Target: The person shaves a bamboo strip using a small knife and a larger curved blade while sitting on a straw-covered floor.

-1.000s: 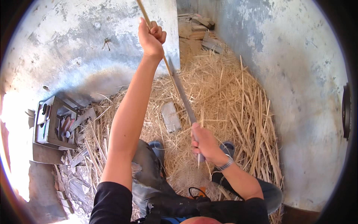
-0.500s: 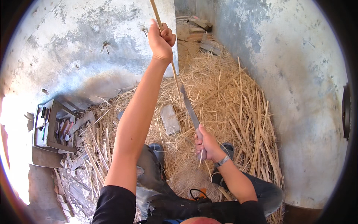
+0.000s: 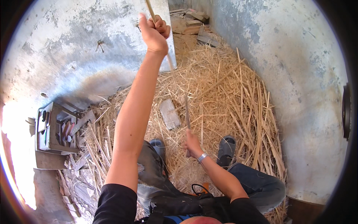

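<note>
Stretched far ahead of me, my left hand (image 3: 154, 35) is closed round a thin bamboo strip (image 3: 150, 9). The strip runs out of the top of the picture, and its lower part below the wrist is smeared by motion. Nearer my body, my right hand (image 3: 193, 144), with a metal watch on the wrist, grips a long-bladed knife (image 3: 187, 110). Its blade points away from me and shows almost edge-on. Whether blade and strip touch, I cannot tell. On the shavings to the left of the knife lies a greyish block (image 3: 170, 115).
Bamboo shavings (image 3: 212, 80) cover the floor, with longer strips (image 3: 257, 127) along the right wall. At the left stands a small wooden cabinet (image 3: 56, 127) holding assorted items. Wood pieces (image 3: 205, 33) lie in the far gap between the walls. My sandalled foot (image 3: 226, 147) rests on the shavings.
My right hand has moved left and slightly away from me, and the knife has turned from showing its flat side to nearly edge-on. My left hand has shifted slightly up and left with the bamboo strip.
</note>
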